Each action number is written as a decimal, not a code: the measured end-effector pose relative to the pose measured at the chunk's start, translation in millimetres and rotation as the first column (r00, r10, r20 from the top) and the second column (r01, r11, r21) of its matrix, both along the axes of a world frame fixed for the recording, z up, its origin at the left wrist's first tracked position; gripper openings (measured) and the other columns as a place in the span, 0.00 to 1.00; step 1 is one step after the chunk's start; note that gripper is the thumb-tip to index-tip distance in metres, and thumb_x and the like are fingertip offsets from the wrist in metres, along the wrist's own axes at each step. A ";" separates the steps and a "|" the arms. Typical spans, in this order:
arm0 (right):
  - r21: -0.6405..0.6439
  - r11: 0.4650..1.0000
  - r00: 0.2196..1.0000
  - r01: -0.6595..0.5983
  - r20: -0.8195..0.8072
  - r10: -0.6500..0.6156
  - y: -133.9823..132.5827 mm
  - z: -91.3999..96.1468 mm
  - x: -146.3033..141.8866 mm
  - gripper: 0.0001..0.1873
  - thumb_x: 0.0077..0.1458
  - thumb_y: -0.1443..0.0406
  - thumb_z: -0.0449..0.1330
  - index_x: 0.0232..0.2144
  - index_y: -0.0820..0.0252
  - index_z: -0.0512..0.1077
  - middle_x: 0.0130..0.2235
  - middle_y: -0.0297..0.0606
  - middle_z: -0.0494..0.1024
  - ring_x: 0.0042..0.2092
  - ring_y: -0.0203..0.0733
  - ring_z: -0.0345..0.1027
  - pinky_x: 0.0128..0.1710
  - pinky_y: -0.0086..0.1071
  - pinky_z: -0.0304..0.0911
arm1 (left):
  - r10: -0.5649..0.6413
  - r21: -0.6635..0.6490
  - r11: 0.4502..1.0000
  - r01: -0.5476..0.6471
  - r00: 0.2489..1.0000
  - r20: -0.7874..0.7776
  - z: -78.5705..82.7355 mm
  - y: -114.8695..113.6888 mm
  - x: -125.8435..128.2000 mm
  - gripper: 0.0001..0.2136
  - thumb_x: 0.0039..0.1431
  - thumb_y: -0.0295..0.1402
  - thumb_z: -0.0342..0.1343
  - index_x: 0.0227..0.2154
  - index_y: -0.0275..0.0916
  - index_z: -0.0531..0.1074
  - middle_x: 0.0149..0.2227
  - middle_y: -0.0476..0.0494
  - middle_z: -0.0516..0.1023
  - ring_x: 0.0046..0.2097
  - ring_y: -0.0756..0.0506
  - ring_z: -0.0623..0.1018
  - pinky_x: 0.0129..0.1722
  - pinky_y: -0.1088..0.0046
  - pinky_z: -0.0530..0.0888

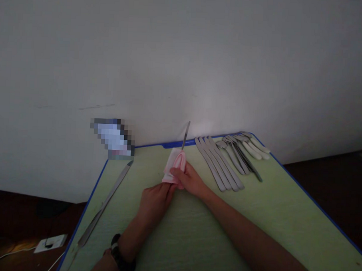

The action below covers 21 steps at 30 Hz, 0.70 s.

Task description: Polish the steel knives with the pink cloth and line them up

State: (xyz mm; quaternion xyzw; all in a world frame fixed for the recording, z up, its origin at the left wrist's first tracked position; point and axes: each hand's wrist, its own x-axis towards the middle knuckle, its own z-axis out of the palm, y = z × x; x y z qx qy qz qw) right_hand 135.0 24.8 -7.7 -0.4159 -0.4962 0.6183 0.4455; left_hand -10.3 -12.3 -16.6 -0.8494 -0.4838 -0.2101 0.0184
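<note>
My right hand (191, 180) is closed around a pink cloth (175, 163) that is wrapped about a table knife (186, 135); the blade sticks out past the cloth toward the wall. My left hand (154, 202) is closed just behind the cloth, apparently on the knife's hidden handle end. Both hands rest over the middle of a pale green table top (194, 240) with a blue edge.
Several knives (218, 165) lie side by side right of my hands, with spoons and white-handled pieces (246, 148) beyond them. Two knives (106, 204) lie end to end along the left edge. A power strip (50, 242) lies on the dark floor at left. A white wall stands behind the table.
</note>
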 end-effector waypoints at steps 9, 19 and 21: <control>-0.194 0.928 0.929 0.317 -0.135 -0.346 6.3 -3.1 -3.0 0.09 0.44 0.59 0.59 0.26 0.59 0.67 0.22 0.30 0.68 0.25 0.36 0.63 0.23 0.29 0.62 | -0.166 -0.094 0.983 0.159 0.984 -0.068 4.5 -5.5 6.3 0.16 0.60 0.31 0.46 0.18 0.38 0.72 0.18 0.47 0.76 0.20 0.49 0.74 0.23 0.75 0.65; -0.385 0.889 0.836 0.250 -0.377 -0.398 14.7 -10.8 -2.2 0.14 0.44 0.56 0.59 0.30 0.58 0.67 0.21 0.27 0.69 0.23 0.36 0.64 0.21 0.30 0.62 | 0.040 -0.427 0.904 0.007 0.994 0.101 15.3 -10.8 15.7 0.11 0.60 0.34 0.45 0.31 0.38 0.72 0.23 0.48 0.75 0.23 0.49 0.72 0.26 0.75 0.64; -0.321 0.912 0.861 0.255 -0.355 -0.366 13.6 -13.9 -2.2 0.14 0.44 0.55 0.60 0.29 0.59 0.68 0.22 0.29 0.71 0.25 0.37 0.66 0.26 0.31 0.64 | 0.098 -0.493 0.870 0.004 0.979 0.181 17.1 -9.1 15.6 0.12 0.61 0.36 0.44 0.37 0.37 0.71 0.25 0.48 0.76 0.25 0.49 0.73 0.27 0.75 0.64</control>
